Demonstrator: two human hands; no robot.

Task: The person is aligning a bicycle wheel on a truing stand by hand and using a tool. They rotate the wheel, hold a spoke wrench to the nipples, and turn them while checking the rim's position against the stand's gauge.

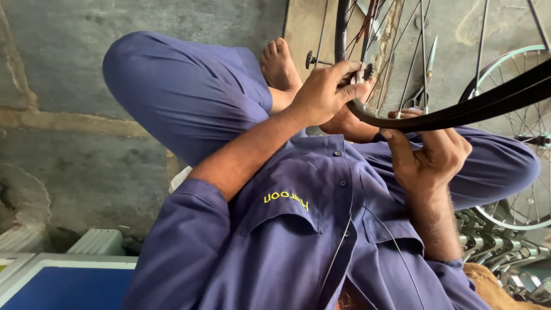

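I look down my own chest in blue coveralls point(287, 241), sitting cross-legged with a bare foot point(280, 63) ahead. My left hand point(324, 92) is closed on the edge of a bicycle wheel where the spokes point(367, 34) meet the black tyre point(459, 112). A little lower and to the right, my right hand point(427, 152) grips the same tyre, thumb pressed against its inner side. The tyre curves from my left hand up toward the right edge. What lies under my left fingers is hidden.
A second wheel with a silver rim point(516, 57) and spokes stands at the right. Shiny metal parts point(505, 247) are stacked at the lower right. A blue and white box point(63, 281) sits lower left. Worn concrete floor point(63, 86) on the left.
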